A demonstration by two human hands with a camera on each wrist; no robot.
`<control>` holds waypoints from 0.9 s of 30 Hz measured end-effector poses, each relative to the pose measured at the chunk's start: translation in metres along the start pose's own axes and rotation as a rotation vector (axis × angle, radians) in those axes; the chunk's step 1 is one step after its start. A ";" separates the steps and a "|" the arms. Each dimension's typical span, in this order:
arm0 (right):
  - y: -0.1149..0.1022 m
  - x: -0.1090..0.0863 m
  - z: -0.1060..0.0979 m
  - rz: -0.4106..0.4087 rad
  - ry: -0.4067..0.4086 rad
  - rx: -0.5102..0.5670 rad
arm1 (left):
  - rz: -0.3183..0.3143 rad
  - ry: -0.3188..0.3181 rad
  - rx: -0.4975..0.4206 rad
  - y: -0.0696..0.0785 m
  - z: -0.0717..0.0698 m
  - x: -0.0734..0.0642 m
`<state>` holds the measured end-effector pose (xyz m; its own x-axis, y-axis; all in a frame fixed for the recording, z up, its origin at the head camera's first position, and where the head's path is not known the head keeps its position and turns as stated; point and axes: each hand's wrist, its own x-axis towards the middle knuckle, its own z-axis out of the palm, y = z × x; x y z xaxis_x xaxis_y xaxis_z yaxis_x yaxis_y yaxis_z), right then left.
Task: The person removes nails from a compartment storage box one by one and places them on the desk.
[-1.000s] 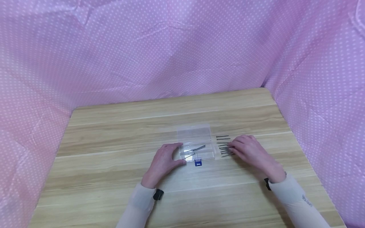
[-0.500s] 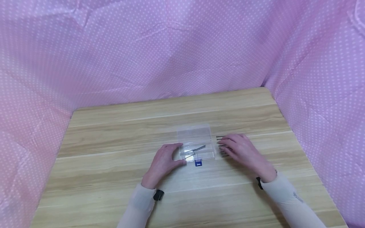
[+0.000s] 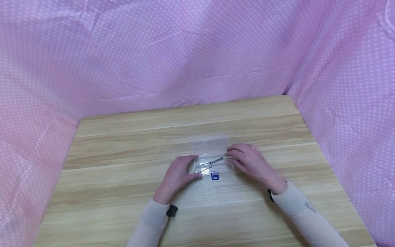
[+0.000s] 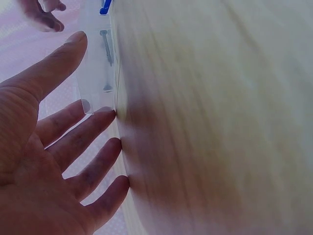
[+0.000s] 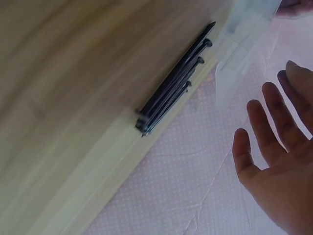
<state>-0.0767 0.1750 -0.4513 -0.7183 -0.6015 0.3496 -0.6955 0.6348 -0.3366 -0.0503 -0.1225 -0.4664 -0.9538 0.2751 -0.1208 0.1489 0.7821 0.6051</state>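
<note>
Pink dotted cloth (image 3: 185, 61) hangs behind and beside a pale wooden table (image 3: 129, 137).

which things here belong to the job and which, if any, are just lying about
Seemingly in use:
clear box with its open lid
nails inside it
more nails on the table beside it

Just surroundings, nothing loose that I can see:
wooden table
pink dotted cloth

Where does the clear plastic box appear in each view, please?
Head: clear plastic box, below and slightly right of centre.
Left wrist: box, left of centre, reaching the top edge.
Right wrist: box, upper right, cut by the top edge.
Shared landmark: the wooden table, visible in all three.
</note>
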 end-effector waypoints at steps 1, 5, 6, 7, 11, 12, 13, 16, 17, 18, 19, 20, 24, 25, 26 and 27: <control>-0.001 0.001 0.001 0.000 0.000 -0.001 | 0.000 0.001 0.001 0.000 0.000 0.000; -0.003 0.006 0.005 -0.004 -0.009 0.001 | -0.001 0.002 0.001 0.000 0.000 0.000; -0.004 0.007 0.006 -0.002 -0.013 0.001 | -0.001 0.002 0.000 0.000 0.000 0.000; -0.005 0.008 0.006 -0.001 -0.020 0.006 | -0.001 0.001 0.001 0.000 0.000 0.000; -0.007 0.013 0.010 0.010 -0.053 0.018 | -0.002 0.001 0.007 0.000 0.000 0.000; -0.008 0.014 0.011 0.013 -0.060 0.021 | -0.002 0.001 0.008 0.000 0.000 0.000; -0.008 0.015 0.012 0.016 -0.068 0.023 | -0.002 0.001 0.009 0.000 0.000 0.000; -0.009 0.018 0.014 0.031 -0.090 0.024 | 0.000 0.001 0.008 0.000 0.000 0.000; -0.009 0.019 0.015 0.038 -0.098 0.025 | 0.001 0.002 0.007 0.001 0.000 0.000; -0.009 0.020 0.016 0.044 -0.106 0.026 | 0.003 0.004 0.005 0.001 0.000 -0.001; -0.009 0.021 0.016 0.050 -0.116 0.024 | 0.006 0.005 0.005 0.001 0.000 -0.001; -0.009 0.021 0.016 0.054 -0.124 0.024 | 0.006 0.005 0.002 0.001 0.000 -0.001; -0.007 0.025 0.018 0.058 -0.159 0.023 | 0.006 0.004 0.004 0.001 0.001 -0.001; -0.006 0.026 0.018 0.058 -0.168 0.024 | 0.005 0.004 0.004 0.001 0.001 -0.001; -0.006 0.026 0.019 0.058 -0.175 0.026 | 0.003 0.004 0.004 0.001 0.001 -0.001; -0.005 0.027 0.019 0.057 -0.182 0.031 | 0.004 0.005 0.006 0.001 0.001 -0.001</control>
<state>-0.0933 0.1462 -0.4566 -0.7460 -0.6449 0.1661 -0.6521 0.6566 -0.3790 -0.0490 -0.1214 -0.4666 -0.9545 0.2756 -0.1140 0.1548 0.7843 0.6008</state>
